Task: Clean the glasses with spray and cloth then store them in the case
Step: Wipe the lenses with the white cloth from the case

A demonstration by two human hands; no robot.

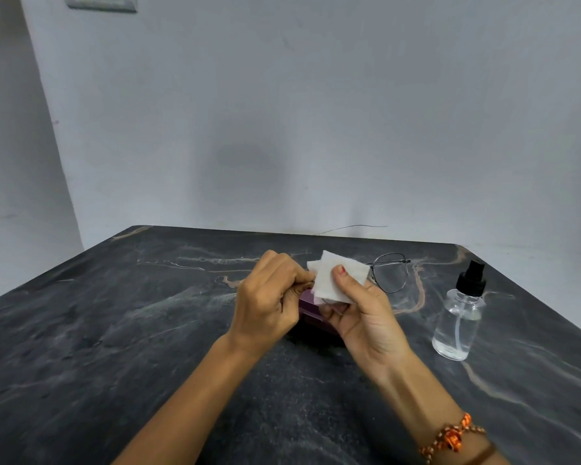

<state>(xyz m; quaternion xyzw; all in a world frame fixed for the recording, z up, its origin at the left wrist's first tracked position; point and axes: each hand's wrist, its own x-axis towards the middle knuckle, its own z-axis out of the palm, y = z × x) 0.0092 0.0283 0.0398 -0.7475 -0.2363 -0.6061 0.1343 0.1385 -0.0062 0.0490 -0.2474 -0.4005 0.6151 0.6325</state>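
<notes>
Thin metal-framed glasses (390,274) are held up above the table, one lens sticking out to the right. My right hand (363,317) presses a folded white cloth (341,275) over the other lens, thumb on top. My left hand (269,303) pinches the left side of the frame, which is hidden by the cloth and fingers. Below and between both hands a purple case (311,312) lies on the table, mostly hidden. A clear spray bottle (458,318) with a black pump top stands upright to the right, apart from both hands.
The dark marble table (114,330) fills the lower view, its far edge against a grey wall. A thin wire (353,227) lies along the back edge. An orange beaded bracelet (453,437) is on my right wrist.
</notes>
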